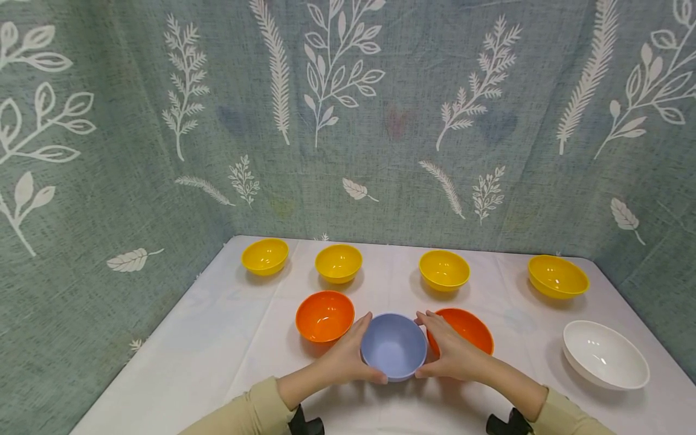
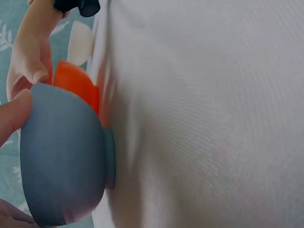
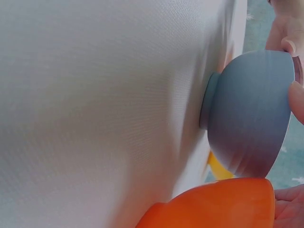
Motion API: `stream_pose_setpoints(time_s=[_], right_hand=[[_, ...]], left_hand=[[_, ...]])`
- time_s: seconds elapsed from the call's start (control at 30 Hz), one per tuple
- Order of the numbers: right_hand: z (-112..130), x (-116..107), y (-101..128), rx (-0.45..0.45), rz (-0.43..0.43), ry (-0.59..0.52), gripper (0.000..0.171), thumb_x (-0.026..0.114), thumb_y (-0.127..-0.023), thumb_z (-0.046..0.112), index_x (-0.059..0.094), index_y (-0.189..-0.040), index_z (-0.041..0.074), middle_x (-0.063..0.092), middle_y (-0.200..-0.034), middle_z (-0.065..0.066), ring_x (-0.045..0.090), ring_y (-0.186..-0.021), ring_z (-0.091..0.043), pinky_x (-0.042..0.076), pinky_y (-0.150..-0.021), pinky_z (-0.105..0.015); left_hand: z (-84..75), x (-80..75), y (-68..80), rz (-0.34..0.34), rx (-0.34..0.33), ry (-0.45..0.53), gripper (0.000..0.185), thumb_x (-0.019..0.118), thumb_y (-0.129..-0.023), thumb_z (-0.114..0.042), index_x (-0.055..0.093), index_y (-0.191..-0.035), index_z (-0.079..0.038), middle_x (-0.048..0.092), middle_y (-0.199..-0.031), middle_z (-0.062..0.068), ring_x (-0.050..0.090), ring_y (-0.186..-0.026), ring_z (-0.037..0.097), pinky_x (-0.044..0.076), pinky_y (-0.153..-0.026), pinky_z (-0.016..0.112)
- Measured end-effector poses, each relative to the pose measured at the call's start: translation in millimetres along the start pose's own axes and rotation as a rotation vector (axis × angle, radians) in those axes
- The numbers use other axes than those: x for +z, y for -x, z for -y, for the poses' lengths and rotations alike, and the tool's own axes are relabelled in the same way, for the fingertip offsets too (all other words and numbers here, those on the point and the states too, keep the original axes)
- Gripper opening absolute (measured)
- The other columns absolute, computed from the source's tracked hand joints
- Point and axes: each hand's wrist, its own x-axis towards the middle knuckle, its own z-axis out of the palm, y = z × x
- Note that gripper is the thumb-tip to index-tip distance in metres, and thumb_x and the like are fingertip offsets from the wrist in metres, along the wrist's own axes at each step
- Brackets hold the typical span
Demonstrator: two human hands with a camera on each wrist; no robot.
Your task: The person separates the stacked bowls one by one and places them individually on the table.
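A light blue bowl (image 1: 394, 347) stands upright between both hands in the head view. My left hand (image 1: 348, 356) holds its left side, thumb at the near rim and fingers at the far side. From the right, my right hand (image 1: 454, 356) grips the same bowl in the same way. Both wrist views show the outside of the blue bowl and its foot, close to the white cloth. One orange bowl (image 1: 325, 317) sits behind my left hand. A second orange bowl (image 1: 469, 329) lies right behind my right hand, which partly hides it.
Several yellow bowls form a row along the back of the table, among them a left one (image 1: 265, 257) and a right one (image 1: 558, 277). At the right stands a white bowl (image 1: 606, 356). A patterned green curtain (image 1: 402, 121) encloses the white-covered table (image 1: 217, 368).
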Motion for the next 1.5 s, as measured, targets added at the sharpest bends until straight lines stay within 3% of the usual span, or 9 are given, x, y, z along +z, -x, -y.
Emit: stream_pose_setpoints(time_s=[0.47,1.23,1.5], right_hand=[[0.0,1.0,0.5,-0.009,-0.009,-0.001,0.099,0.08,-0.067,0.035,0.026,-0.138,-0.008,0.042,-0.134,-0.015,0.017,-0.134,-0.043,0.021,-0.101,-0.064],[0.5,-1.5,1.6,-0.039,-0.011,0.012,0.098,0.079,-0.068,0.034,0.025,-0.138,-0.008,0.04,-0.136,-0.016,0.016,-0.134,-0.043,0.022,-0.101,-0.064],[-1.6,-15.3,12.0,-0.059,-0.113,0.058,0.089,0.076,-0.071,0.037,0.032,-0.137,-0.004,0.037,-0.14,-0.02,0.019,-0.133,-0.044,0.025,-0.099,-0.063]], left_hand=[[-3.8,7.7,-2.4,-0.01,-0.02,-0.059,0.121,0.085,-0.057,-0.041,0.013,-0.144,0.003,0.018,-0.149,0.021,0.021,-0.135,0.037,0.029,-0.102,0.057],[-2.8,10.8,-0.7,-0.069,0.03,-0.122,0.118,0.082,-0.056,-0.048,0.019,-0.143,0.001,0.026,-0.146,0.018,0.032,-0.13,0.032,0.037,-0.098,0.052],[-7.1,7.7,0.7,-0.09,0.0,-0.09,0.119,0.083,-0.055,-0.047,0.019,-0.144,-0.001,0.024,-0.147,0.018,0.035,-0.129,0.033,0.037,-0.098,0.052]])
